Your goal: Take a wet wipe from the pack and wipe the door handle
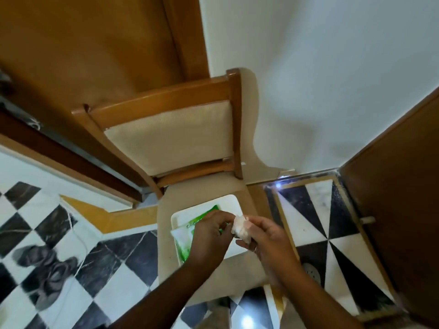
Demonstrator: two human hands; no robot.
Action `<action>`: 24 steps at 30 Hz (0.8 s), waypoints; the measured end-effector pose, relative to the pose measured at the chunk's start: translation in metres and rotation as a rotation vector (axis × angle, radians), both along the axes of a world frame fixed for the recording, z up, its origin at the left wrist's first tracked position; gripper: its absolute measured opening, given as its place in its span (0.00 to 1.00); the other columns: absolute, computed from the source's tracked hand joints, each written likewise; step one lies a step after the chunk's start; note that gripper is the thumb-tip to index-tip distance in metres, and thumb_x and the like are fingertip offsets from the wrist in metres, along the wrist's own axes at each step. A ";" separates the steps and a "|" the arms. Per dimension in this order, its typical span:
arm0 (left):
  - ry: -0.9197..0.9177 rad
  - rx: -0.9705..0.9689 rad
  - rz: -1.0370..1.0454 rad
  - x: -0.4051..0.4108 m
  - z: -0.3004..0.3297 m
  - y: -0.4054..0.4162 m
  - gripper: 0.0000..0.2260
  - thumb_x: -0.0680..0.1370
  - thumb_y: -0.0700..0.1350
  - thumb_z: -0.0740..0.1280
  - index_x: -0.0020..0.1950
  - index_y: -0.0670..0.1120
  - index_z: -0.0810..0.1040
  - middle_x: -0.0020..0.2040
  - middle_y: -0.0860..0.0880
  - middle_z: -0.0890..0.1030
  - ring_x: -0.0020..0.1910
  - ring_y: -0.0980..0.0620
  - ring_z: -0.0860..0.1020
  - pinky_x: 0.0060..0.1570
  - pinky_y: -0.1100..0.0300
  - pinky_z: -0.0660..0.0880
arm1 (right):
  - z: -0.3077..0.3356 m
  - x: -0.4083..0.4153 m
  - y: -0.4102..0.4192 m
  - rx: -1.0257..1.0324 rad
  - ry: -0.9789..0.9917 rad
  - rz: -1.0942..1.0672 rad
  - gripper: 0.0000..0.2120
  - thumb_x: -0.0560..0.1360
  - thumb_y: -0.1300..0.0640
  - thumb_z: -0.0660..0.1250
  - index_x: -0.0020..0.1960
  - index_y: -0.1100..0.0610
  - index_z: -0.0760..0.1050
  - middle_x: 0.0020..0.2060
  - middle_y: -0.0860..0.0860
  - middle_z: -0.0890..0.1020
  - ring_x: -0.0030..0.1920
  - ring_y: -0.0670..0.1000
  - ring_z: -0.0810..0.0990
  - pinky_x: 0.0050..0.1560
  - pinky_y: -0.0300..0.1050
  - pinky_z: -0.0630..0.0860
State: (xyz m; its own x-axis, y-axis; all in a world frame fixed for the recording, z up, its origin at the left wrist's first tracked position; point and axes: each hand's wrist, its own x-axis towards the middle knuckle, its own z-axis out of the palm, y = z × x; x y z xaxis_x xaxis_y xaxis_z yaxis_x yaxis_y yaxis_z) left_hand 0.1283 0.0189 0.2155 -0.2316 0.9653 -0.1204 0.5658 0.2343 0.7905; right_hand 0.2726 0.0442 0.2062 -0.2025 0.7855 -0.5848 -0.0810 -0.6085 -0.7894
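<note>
Wet wipe (241, 227): bunched, out of the pack (190, 233), pinched between your left hand (210, 236) and right hand (263, 238) above the white tray (231, 203) on the chair seat (209, 186). Door handle: not identifiable in view. Doors stand ahead-left and at right. Right hand holds more of the wipe; judged better placed to carry it.

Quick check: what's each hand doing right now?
Left hand: fingers pinching the wipe.
Right hand: closed on the wipe.

Head camera looks steeply down, close above chair (166, 143) and floor (71, 233)
</note>
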 end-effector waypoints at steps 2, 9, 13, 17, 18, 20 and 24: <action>-0.092 -0.085 0.091 -0.011 -0.012 -0.008 0.10 0.75 0.37 0.72 0.40 0.52 0.82 0.36 0.62 0.79 0.38 0.67 0.77 0.40 0.73 0.72 | -0.012 -0.013 -0.006 0.029 -0.083 0.058 0.06 0.75 0.62 0.69 0.47 0.53 0.83 0.47 0.55 0.86 0.46 0.55 0.85 0.46 0.46 0.83; -0.034 -0.219 0.014 -0.028 -0.073 -0.031 0.08 0.75 0.35 0.68 0.48 0.45 0.86 0.44 0.52 0.84 0.39 0.63 0.76 0.40 0.83 0.67 | -0.086 -0.037 -0.027 -0.122 -0.316 0.023 0.06 0.72 0.58 0.74 0.43 0.61 0.81 0.39 0.57 0.85 0.35 0.51 0.82 0.31 0.41 0.79; 0.010 -0.229 -0.062 -0.034 -0.124 -0.031 0.03 0.73 0.39 0.74 0.46 0.43 0.86 0.43 0.46 0.87 0.39 0.61 0.78 0.39 0.78 0.69 | -0.138 -0.043 -0.034 -0.113 -0.437 0.052 0.07 0.71 0.57 0.74 0.37 0.60 0.81 0.30 0.55 0.84 0.29 0.50 0.80 0.31 0.47 0.80; 0.122 -0.300 -0.185 -0.036 -0.188 -0.023 0.05 0.74 0.36 0.71 0.48 0.40 0.85 0.46 0.40 0.86 0.46 0.43 0.83 0.47 0.57 0.77 | -0.198 -0.052 -0.023 -0.073 -0.480 0.109 0.06 0.70 0.66 0.72 0.45 0.60 0.84 0.40 0.55 0.86 0.44 0.54 0.84 0.46 0.47 0.81; 0.140 -0.300 -0.178 -0.038 -0.201 -0.020 0.05 0.74 0.36 0.70 0.47 0.39 0.85 0.46 0.39 0.86 0.45 0.41 0.83 0.47 0.54 0.78 | -0.211 -0.055 -0.021 -0.063 -0.490 0.113 0.09 0.70 0.67 0.71 0.49 0.61 0.84 0.44 0.55 0.86 0.46 0.54 0.83 0.48 0.47 0.81; 0.178 -0.307 -0.193 -0.042 -0.224 -0.013 0.04 0.75 0.35 0.69 0.45 0.37 0.84 0.43 0.37 0.85 0.43 0.39 0.82 0.45 0.50 0.80 | -0.233 -0.059 -0.018 -0.062 -0.498 0.124 0.12 0.72 0.68 0.68 0.55 0.63 0.81 0.51 0.57 0.84 0.52 0.54 0.81 0.57 0.52 0.79; 0.300 -0.346 -0.318 -0.048 -0.252 -0.018 0.07 0.79 0.38 0.66 0.48 0.36 0.83 0.44 0.36 0.83 0.44 0.37 0.81 0.45 0.47 0.78 | -0.258 -0.055 -0.024 -0.131 -0.515 0.192 0.16 0.75 0.68 0.64 0.62 0.64 0.77 0.61 0.60 0.80 0.62 0.57 0.77 0.66 0.54 0.72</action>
State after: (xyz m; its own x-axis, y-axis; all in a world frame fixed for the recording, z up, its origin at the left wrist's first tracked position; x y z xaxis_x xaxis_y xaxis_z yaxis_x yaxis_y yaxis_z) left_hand 0.0801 0.0011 -0.0364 -0.0083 0.9090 -0.4167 0.8392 0.2329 0.4914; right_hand 0.2175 0.0206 -0.0521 0.0027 0.6768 -0.7362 0.4170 -0.6698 -0.6143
